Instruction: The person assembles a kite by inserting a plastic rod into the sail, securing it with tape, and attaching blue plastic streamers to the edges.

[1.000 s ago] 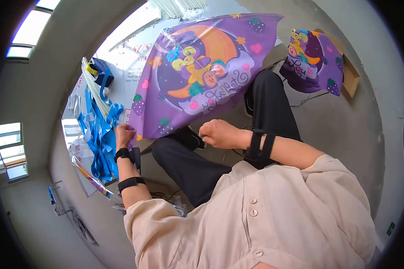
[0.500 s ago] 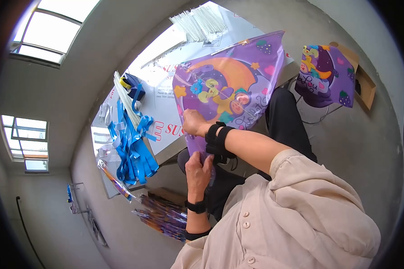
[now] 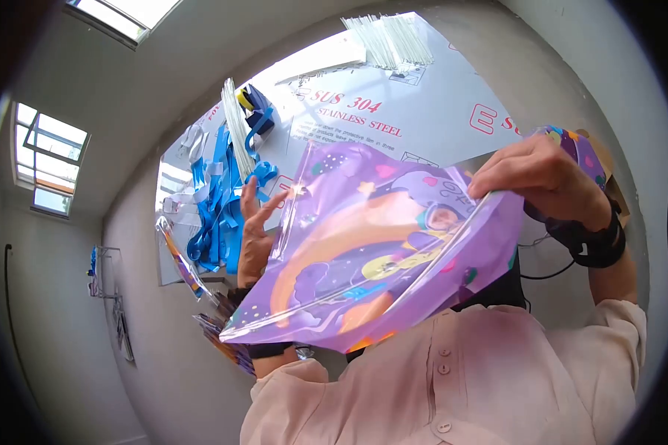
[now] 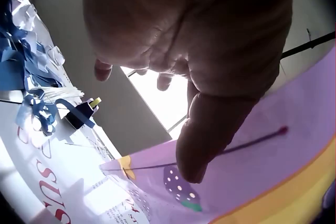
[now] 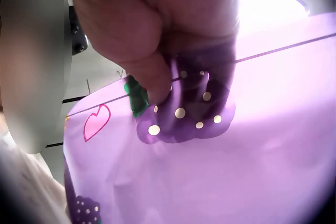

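Observation:
A purple kite (image 3: 393, 252) printed with a moon and cartoon figures is held up over the lap, tilted, with thin rods along it. My right hand (image 3: 538, 174) pinches its edge at the right. In the right wrist view the thumb (image 5: 149, 77) is on the near face, and the fingers show dark through the film. My left hand (image 3: 256, 237) is at the kite's left edge with its fingers spread. In the left wrist view the left thumb (image 4: 202, 140) lies over the purple film, beside a thin dark rod (image 4: 252, 141) with a red tip.
Ahead lies a table (image 3: 438, 111) covered in printed protective film. It carries blue ribbons (image 3: 219, 215), a bundle of white rods (image 3: 236, 126), a dark blue tape dispenser (image 3: 258, 107) and more white rods (image 3: 390, 41). Another purple kite (image 3: 583, 152) is at the right, partly behind my right hand.
The kite has turned round and come up closer to my body. My right hand has swung far to the right with its edge; my left hand has moved left and let go, fingers spread.

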The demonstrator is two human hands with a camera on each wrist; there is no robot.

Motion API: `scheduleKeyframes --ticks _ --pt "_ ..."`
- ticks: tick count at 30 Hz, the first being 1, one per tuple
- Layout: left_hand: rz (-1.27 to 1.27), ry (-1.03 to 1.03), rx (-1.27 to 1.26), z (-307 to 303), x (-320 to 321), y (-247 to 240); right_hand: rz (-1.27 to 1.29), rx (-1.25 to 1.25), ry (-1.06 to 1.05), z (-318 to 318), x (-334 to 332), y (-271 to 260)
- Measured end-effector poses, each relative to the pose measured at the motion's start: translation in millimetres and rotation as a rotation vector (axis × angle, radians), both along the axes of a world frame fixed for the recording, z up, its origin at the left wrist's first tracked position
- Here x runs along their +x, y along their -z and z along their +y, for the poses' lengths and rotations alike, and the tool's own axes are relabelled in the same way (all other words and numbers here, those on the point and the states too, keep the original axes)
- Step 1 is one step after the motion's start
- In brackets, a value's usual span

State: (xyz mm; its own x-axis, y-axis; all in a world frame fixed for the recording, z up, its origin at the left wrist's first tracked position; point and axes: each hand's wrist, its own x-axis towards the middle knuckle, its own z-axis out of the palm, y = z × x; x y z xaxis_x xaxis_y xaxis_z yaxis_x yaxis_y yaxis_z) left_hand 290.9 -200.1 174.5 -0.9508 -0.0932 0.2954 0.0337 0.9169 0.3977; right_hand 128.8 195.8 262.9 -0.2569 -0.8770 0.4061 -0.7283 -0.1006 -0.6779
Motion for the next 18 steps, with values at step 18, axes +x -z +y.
scheduleKeyframes --ticks 18 --pt "-0.440 -0.174 0.473 -90 -101 -32 -0.564 0.289 0.615 54 -233 139"
